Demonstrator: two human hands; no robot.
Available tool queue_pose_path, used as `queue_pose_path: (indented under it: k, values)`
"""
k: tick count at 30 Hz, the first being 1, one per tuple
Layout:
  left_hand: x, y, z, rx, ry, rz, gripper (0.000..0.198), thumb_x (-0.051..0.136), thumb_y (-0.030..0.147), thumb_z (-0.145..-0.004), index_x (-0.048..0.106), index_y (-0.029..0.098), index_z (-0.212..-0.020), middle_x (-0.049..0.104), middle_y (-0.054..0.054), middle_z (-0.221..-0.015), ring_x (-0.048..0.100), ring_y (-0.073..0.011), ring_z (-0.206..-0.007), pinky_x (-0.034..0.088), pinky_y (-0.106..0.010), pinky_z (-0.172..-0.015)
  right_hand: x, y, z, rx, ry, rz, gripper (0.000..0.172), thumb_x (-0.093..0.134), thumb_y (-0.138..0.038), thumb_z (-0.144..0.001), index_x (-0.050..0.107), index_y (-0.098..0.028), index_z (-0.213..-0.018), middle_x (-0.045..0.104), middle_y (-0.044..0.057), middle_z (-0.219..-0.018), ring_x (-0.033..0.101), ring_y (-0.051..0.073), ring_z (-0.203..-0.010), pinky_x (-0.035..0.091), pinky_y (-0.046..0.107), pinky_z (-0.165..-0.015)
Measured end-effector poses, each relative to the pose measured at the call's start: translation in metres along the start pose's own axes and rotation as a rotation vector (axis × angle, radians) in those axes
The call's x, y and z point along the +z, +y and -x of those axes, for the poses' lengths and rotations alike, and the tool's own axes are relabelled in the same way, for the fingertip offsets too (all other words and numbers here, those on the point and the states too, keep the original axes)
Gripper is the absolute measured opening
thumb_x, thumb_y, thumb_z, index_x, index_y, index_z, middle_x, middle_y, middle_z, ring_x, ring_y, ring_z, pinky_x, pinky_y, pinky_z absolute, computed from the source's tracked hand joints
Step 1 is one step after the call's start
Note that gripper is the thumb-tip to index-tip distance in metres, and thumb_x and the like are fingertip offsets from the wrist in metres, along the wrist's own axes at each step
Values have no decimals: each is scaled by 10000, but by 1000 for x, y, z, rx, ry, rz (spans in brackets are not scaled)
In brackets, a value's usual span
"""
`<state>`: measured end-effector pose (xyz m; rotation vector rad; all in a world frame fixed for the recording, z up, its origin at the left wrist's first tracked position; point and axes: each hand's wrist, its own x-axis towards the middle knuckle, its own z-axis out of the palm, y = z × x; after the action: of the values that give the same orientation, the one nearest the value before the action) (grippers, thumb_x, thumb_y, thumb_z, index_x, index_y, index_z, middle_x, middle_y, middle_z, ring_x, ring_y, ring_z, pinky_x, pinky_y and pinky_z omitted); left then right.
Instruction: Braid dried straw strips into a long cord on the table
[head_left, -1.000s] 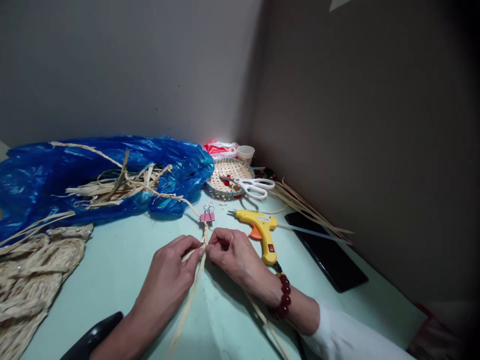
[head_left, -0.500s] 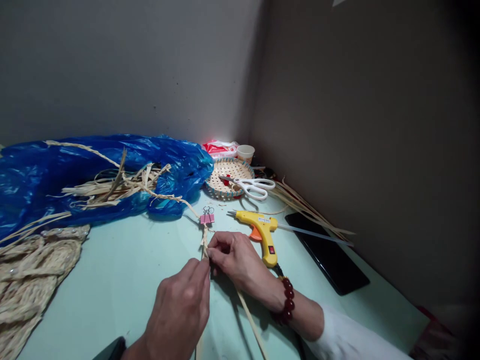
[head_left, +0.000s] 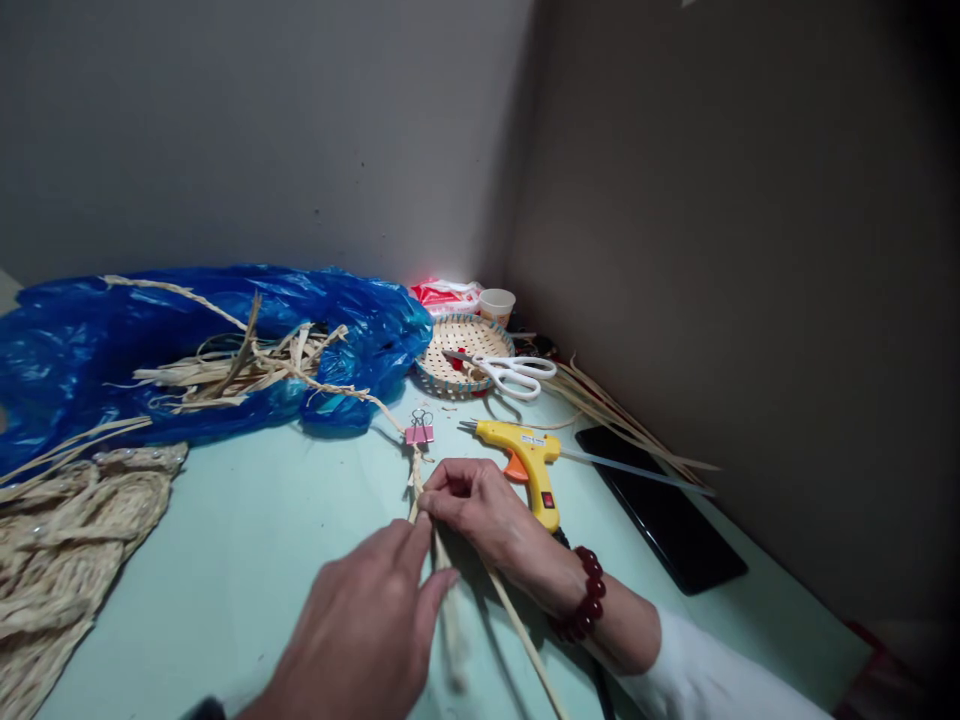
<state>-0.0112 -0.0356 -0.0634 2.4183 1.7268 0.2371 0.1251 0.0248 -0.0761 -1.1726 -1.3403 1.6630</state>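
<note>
A thin braid of pale straw [head_left: 417, 468] runs toward me from a pink binder clip [head_left: 419, 434]. My right hand [head_left: 480, 510], with a dark red bead bracelet on its wrist, pinches the braid just below the clip. My left hand [head_left: 367, 610] is close beside it, its index fingertip by the right fingers and its thumb spread apart. One loose straw strand [head_left: 454, 640], smeared by motion, hangs past the left thumb. A second strand [head_left: 525, 640] trails down under the right wrist. The other left fingers are mostly hidden.
A yellow glue gun [head_left: 525, 455] and a black phone [head_left: 667, 520] lie on the right. White-handled scissors [head_left: 517, 375] rest on a woven tray [head_left: 450, 335]. Behind and left are a blue plastic bag [head_left: 360, 310] with straw and a woven straw piece [head_left: 82, 560].
My left thumb has spread away from the index finger. One strand has swung from beneath the left hand to its right side. My right hand keeps its pinch on the braid.
</note>
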Motion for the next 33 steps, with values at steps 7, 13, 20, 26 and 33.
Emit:
queue_pose_path:
  k: [7,13,20,26,33]
  values:
    - [-10,-38,-38,-243,-225,1049,174,575,343,-796,591,173,-828,633,-6,-674,586,-161,-630,429,-272,-628,-4,-5,1,-5,-42,-115,94,605,-192,-731,590,-135,-658,507,-51,-532,337,62,-477,223,196,-478]
    - [9,-41,-40,-398,-207,1294,212,562,348,-808,587,150,-736,370,95,-520,222,-55,-431,144,-193,-423,-10,-2,0,-56,-57,164,129,553,-164,-784,615,-135,-673,507,-45,-539,333,64,-480,236,189,-455]
    - [7,-41,-43,-326,-117,1075,247,573,350,-790,638,151,-659,485,48,-571,382,-100,-548,291,-207,-518,-13,5,-1,-177,-4,482,181,543,-211,-822,608,-151,-664,528,-42,-565,417,77,-529,279,195,-488]
    - [7,-36,-44,-387,-80,1046,233,611,365,-742,642,148,-665,559,26,-604,465,-131,-609,347,-228,-583,-12,2,1,-192,26,641,169,538,-239,-836,599,-160,-700,543,-35,-589,444,89,-549,274,207,-504]
    - [10,-29,-41,-386,-20,1006,192,594,338,-753,612,167,-668,544,42,-540,493,-134,-557,353,-234,-555,-4,-4,14,-236,121,1018,215,471,-248,-875,582,-161,-712,553,6,-552,403,103,-477,198,262,-493]
